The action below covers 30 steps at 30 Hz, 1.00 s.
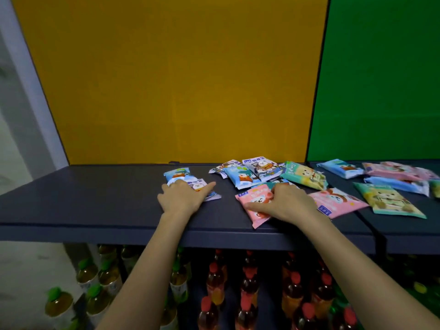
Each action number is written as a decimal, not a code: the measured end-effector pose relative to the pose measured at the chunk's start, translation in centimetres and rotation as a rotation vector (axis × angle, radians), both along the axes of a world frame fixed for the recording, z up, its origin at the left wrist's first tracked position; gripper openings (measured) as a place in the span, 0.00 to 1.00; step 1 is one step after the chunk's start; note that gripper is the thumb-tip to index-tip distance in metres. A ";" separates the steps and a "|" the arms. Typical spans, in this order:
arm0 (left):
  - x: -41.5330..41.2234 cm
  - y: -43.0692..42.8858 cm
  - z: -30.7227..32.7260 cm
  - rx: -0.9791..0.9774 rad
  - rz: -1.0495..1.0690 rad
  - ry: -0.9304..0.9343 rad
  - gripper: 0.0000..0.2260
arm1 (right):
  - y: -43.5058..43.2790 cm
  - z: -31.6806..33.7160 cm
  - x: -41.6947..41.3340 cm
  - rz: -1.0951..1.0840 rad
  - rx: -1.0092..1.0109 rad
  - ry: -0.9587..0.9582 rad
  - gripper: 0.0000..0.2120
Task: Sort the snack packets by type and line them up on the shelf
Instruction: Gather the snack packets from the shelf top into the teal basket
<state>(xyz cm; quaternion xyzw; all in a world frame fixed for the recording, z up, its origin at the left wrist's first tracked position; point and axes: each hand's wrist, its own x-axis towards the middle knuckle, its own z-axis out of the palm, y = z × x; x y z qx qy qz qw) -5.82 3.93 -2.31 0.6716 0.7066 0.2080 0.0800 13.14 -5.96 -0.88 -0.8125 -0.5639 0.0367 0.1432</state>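
Several snack packets lie on a dark blue shelf (pixel 95 201). My left hand (pixel 182 196) rests flat on a blue packet (pixel 177 175) and a white packet (pixel 202 185), fingers spread. My right hand (pixel 283 202) grips a pink packet (pixel 253 206) near the shelf's front edge, thumb along its near side. Behind it lies a loose heap: a blue packet (pixel 240 178), a white packet (pixel 260 169), a green-and-yellow packet (pixel 303 176). Another pink packet (pixel 338 201) lies right of my right hand.
More packets lie on the adjoining shelf at right: blue (pixel 340 168), pink (pixel 395 172), green-and-yellow (pixel 388 201). A yellow back panel (pixel 178 79) and a green one (pixel 381 79) rise behind. Bottles with red caps (pixel 247 289) and green caps (pixel 95 282) stand below.
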 end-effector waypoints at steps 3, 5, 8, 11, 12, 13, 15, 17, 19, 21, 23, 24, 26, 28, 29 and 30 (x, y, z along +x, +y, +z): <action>1.1 1.4 0.0 -0.020 0.025 -0.019 0.47 | 0.6 0.3 -0.2 0.035 -0.028 0.068 0.30; 1.3 2.3 0.4 -0.084 0.003 -0.166 0.44 | 0.6 0.7 -0.3 0.052 -0.050 0.116 0.27; 0.6 2.9 1.6 -0.217 -0.089 -0.226 0.32 | 0.4 1.3 -0.3 0.078 -0.078 0.161 0.23; -0.4 3.1 2.1 -0.271 -0.186 -0.338 0.17 | 0.4 1.3 0.1 0.091 -0.075 0.234 0.20; -0.6 3.0 2.0 -0.285 -0.217 -0.444 0.12 | 0.5 1.1 0.5 0.090 -0.056 0.294 0.19; -0.9 2.8 2.0 -0.301 -0.238 -0.558 0.08 | 0.6 0.9 0.8 0.092 -0.028 0.365 0.18; -1.6 2.1 2.0 -0.337 -0.277 -0.738 0.04 | 0.6 0.6 1.5 0.085 0.049 0.502 0.13; -2.8 0.7 2.1 -0.345 -0.330 -0.869 0.04 | 0.3 0.8 1.7 0.081 0.151 0.627 0.10; -4.3 -1.0 2.5 -0.310 -0.368 -0.991 0.03 | 0.5 1.0 1.4 0.068 0.267 0.695 0.15; -6.2 -2.6 2.7 -0.268 -0.381 -1.066 0.03 | 1.2 1.2 0.4 0.104 0.373 0.739 0.16; -8.2 -4.2 3.0 -0.254 -0.373 -1.085 0.03 | 1.8 1.5 -1.4 0.162 0.425 0.784 0.13; -9.3 -5.0 3.2 -0.247 -0.358 -1.089 0.03 | 2.2 1.6 -2.5 0.189 0.423 0.813 0.14; -11.8 -6.4 3.3 -0.208 -0.306 -1.096 0.02 | 2.6 1.8 -5.4 0.254 0.418 0.857 0.16; -15.1 -7.8 2.9 -0.124 -0.230 -1.109 0.03 | 3.2 1.6 -8.7 0.326 0.419 0.881 0.16; -17.2 -8.6 2.5 -0.063 -0.185 -1.116 0.03 | 3.3 1.5 -10.6 0.370 0.417 0.900 0.16; -19.3 -9.7 1.9 0.003 -0.138 -1.123 0.03 | 3.5 1.2 -12.5 0.418 0.405 0.921 0.15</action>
